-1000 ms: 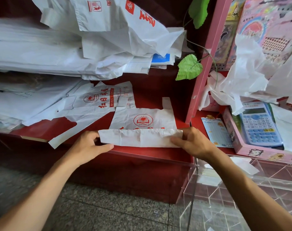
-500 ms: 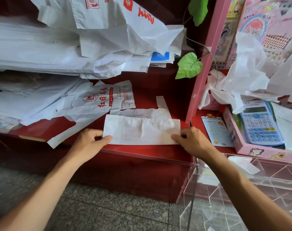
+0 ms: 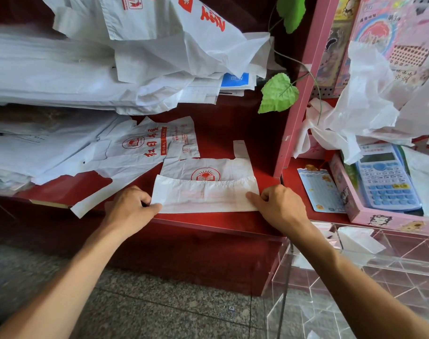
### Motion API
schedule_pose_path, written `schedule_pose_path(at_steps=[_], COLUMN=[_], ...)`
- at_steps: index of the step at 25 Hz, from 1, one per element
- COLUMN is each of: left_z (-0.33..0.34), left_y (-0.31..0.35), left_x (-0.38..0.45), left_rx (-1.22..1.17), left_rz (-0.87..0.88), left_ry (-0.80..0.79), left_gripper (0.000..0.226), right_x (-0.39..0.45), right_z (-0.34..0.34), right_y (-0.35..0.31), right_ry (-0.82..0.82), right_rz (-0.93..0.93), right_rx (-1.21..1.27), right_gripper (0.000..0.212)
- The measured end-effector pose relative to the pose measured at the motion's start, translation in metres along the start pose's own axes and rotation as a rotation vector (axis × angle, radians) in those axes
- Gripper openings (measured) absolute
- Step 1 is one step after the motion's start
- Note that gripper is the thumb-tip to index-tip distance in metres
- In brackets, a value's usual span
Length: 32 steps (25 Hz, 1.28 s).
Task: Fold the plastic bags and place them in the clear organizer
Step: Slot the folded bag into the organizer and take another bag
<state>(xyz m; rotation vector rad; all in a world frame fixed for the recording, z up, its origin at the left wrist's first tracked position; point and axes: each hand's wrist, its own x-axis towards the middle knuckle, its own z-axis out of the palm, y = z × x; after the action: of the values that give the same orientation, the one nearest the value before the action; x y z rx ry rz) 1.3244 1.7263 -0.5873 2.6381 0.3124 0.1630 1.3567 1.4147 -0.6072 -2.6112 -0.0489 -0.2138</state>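
Note:
A white plastic bag (image 3: 205, 192) with a red sun logo lies on the red shelf (image 3: 208, 222), its lower part folded up over the print. My left hand (image 3: 129, 209) pinches the fold's left end. My right hand (image 3: 278, 206) pinches its right end. One handle strip sticks up at the bag's far right corner. The clear organizer (image 3: 355, 277) stands at the lower right, with a folded white bag (image 3: 357, 239) in one of its compartments.
Another flat printed bag (image 3: 150, 145) lies behind to the left, beside stacks of white bags (image 3: 61, 77). Loose crumpled bags (image 3: 370, 106) hang over a pink tray (image 3: 379, 216) holding a blue calculator (image 3: 386, 177). A pink upright post (image 3: 304, 89) divides the shelves.
Both hands carried the bag's bottom edge further up, so the folded flap grew from a narrow strip and now covers most of the red logo.

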Motion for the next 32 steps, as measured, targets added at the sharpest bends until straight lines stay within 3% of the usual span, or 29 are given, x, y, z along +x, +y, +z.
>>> schedule_pose_path(at_steps=[3, 8, 15, 24, 26, 28, 30, 32], left_z=[0.002, 0.003, 0.000, 0.002, 0.002, 0.002, 0.006, 0.019], left_y=[-0.003, 0.001, 0.001, -0.002, -0.001, 0.002, 0.015, 0.035], left_x=[0.001, -0.002, -0.001, 0.003, 0.002, 0.001, -0.002, -0.008], left_rx=[-0.043, 0.094, 0.144, 0.167, 0.149, 0.094, 0.030, 0.041], left_rz=[0.015, 0.015, -0.056, -0.075, -0.073, 0.002, 0.208, 0.469], left_ry=[0.019, 0.115, 0.096, 0.054, 0.078, 0.186, 0.283, 0.256], left_gripper=[0.031, 0.030, 0.030, 0.046, 0.042, 0.032, 0.024, 0.016], right_x=[0.001, 0.001, -0.002, -0.001, -0.003, -0.005, -0.007, -0.009], right_z=[-0.004, -0.002, -0.004, -0.008, -0.009, -0.008, -0.004, 0.010], right_y=[0.001, 0.000, -0.005, -0.004, -0.006, -0.011, -0.021, -0.035], right_ry=[-0.063, -0.063, -0.044, -0.095, -0.029, 0.158, 0.319, 0.321], right_rz=[-0.012, 0.001, 0.037, 0.044, 0.064, 0.047, -0.097, -0.304], right_rx=[0.008, -0.019, -0.053, -0.011, -0.029, -0.073, -0.101, -0.121], right_gripper=[0.058, 0.058, 0.055, 0.030, 0.023, 0.025, 0.022, 0.017])
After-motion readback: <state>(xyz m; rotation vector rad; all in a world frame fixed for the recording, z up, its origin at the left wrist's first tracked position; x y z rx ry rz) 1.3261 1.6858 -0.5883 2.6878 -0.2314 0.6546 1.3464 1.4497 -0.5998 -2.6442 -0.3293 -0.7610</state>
